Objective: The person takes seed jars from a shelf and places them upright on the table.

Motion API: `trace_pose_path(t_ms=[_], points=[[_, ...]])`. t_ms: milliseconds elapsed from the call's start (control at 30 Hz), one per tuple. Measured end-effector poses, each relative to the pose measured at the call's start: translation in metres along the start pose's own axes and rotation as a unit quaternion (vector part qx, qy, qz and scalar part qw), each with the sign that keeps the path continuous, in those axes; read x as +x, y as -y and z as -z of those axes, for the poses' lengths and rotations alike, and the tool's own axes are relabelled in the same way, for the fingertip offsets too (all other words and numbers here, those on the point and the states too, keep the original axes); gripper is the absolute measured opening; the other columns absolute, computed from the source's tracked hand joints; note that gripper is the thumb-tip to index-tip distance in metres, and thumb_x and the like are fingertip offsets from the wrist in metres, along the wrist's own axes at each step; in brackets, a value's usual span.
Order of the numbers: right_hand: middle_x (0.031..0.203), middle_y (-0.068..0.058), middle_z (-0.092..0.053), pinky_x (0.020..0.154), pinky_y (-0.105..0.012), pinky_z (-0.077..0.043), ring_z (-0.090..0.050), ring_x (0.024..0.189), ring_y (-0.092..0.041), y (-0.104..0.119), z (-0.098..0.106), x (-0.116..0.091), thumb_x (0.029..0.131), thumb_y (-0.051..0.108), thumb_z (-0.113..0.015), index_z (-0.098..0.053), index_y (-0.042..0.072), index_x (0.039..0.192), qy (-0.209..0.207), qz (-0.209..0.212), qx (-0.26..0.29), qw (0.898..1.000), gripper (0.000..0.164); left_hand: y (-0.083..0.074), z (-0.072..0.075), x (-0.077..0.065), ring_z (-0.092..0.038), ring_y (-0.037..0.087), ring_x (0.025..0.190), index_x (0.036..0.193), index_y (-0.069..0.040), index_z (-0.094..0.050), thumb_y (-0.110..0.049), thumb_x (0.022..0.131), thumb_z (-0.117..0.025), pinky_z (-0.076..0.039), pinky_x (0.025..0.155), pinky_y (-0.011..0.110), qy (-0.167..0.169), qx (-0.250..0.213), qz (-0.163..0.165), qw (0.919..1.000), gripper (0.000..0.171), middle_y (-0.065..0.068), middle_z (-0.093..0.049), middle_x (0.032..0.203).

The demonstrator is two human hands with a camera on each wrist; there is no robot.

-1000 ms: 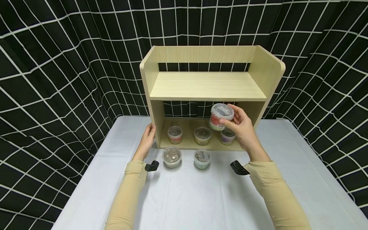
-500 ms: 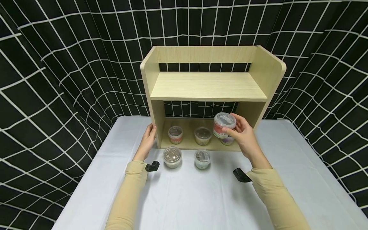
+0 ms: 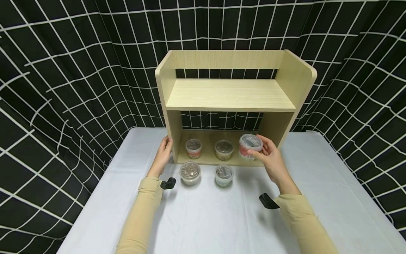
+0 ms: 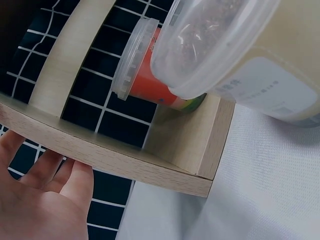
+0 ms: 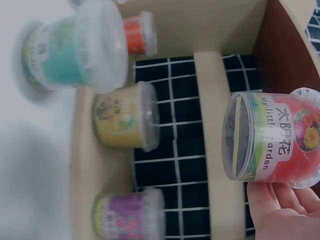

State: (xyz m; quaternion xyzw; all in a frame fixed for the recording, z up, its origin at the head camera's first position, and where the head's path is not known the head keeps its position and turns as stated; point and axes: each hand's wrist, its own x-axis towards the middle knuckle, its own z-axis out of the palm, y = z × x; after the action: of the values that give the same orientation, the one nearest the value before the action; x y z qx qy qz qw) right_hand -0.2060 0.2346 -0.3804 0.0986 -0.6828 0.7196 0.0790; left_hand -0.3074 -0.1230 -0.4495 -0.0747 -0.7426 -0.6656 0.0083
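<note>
In the head view my right hand holds a clear-lidded plastic tub by its side, at the right end of the lower shelf. The right wrist view shows the red "My little garden" label on this held tub. A purple-labelled tub, standing on that shelf, is hidden behind the held one in the head view. My left hand rests against the outside of the left panel of the wooden shelf unit. Its fingers touch that panel in the left wrist view.
On the lower shelf stand a red-labelled tub and a yellow-labelled tub. In front, on the white tablecloth, are a pale tub and a teal-labelled tub. The upper board lies above my right hand.
My right hand has lowered the red-labelled tub, moving slightly right, so that it now covers the purple-labelled tub in the head view. The left hand has stayed at the panel.
</note>
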Motion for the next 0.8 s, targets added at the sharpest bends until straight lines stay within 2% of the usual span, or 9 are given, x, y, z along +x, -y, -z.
trace_pose_path(t_ms=[167, 333, 600, 800], points=[[0.127, -0.016, -0.033, 0.093, -0.018, -0.032, -0.032, 0.118, -0.02, -0.011, 0.003, -0.007, 0.077, 0.002, -0.063, -0.026, 0.0, 0.131, -0.014, -0.031, -0.012, 0.999, 0.066, 0.0, 0.001, 0.0, -0.029, 0.02, 0.12, 0.134, -0.021, -0.026, -0.054, 0.086, -0.034, -0.026, 0.098, 0.039, 0.006, 0.001, -0.006, 1.0, 0.059, 0.004, -0.03, 0.133], [0.13, -0.015, -0.031, 0.095, -0.019, -0.029, -0.029, 0.12, -0.019, -0.022, 0.009, -0.014, 0.078, 0.003, -0.063, -0.023, 0.001, 0.132, -0.017, -0.055, -0.034, 0.998, 0.068, 0.0, 0.001, 0.0, -0.029, 0.02, 0.119, 0.134, -0.021, -0.027, -0.053, 0.086, -0.034, -0.026, 0.099, 0.038, 0.006, -0.001, -0.01, 0.9999, 0.057, 0.004, -0.031, 0.132], [0.128, -0.015, -0.033, 0.094, -0.018, -0.031, -0.031, 0.119, -0.019, -0.037, 0.018, -0.022, 0.078, 0.004, -0.064, -0.023, -0.001, 0.132, -0.009, -0.064, -0.04, 0.997, 0.068, -0.003, 0.001, -0.002, -0.029, 0.02, 0.119, 0.134, -0.022, -0.027, -0.052, 0.087, -0.035, -0.026, 0.099, 0.037, 0.007, -0.001, 0.002, 1.0, 0.056, 0.004, -0.031, 0.132], [0.124, -0.013, -0.037, 0.088, -0.013, -0.035, -0.036, 0.114, -0.014, -0.044, 0.021, -0.028, 0.077, 0.003, -0.064, -0.024, -0.001, 0.131, -0.009, -0.067, -0.04, 0.997, 0.067, -0.017, 0.0, -0.008, -0.027, 0.024, 0.12, 0.135, -0.016, -0.024, -0.042, 0.091, -0.033, -0.024, 0.099, 0.041, 0.014, -0.004, -0.004, 0.9999, 0.052, 0.008, -0.029, 0.134]])
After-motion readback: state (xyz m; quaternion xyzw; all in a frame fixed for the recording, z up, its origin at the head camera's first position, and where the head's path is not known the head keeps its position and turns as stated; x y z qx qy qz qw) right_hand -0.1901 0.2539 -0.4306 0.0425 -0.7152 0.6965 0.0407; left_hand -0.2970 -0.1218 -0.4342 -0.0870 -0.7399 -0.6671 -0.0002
